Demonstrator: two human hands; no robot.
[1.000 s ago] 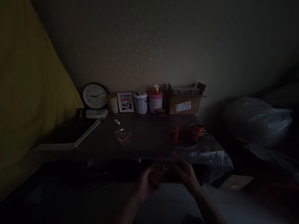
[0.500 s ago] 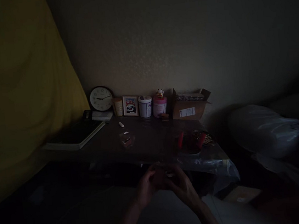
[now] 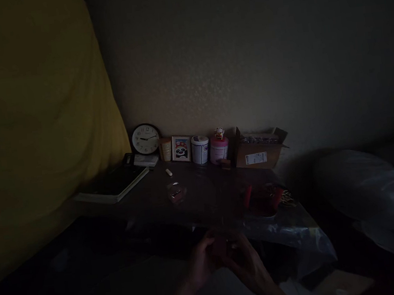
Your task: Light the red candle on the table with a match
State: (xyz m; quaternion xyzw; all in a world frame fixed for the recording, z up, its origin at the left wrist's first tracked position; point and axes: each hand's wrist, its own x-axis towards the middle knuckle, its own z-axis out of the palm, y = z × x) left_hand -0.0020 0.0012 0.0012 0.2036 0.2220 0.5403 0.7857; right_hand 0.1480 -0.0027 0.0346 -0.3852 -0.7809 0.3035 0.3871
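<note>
Right fingers (image 3: 247,248) have drawn inward, cluttered table (image 3: 206,184) ahead.

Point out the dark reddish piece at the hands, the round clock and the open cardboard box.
Dark reddish piece (image 3: 220,247): head view, on its dim, flat face.
Round clock (image 3: 146,139): head view, on its pale dial.
Open cardboard box (image 3: 256,158): head view, on its front label.

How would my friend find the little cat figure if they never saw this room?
Find the table by the wall, then the cardboard box at its back right. Just left of the box is a pink tin. The little cat figure stands on that tin's lid, higher than the white tin next door.
</note>
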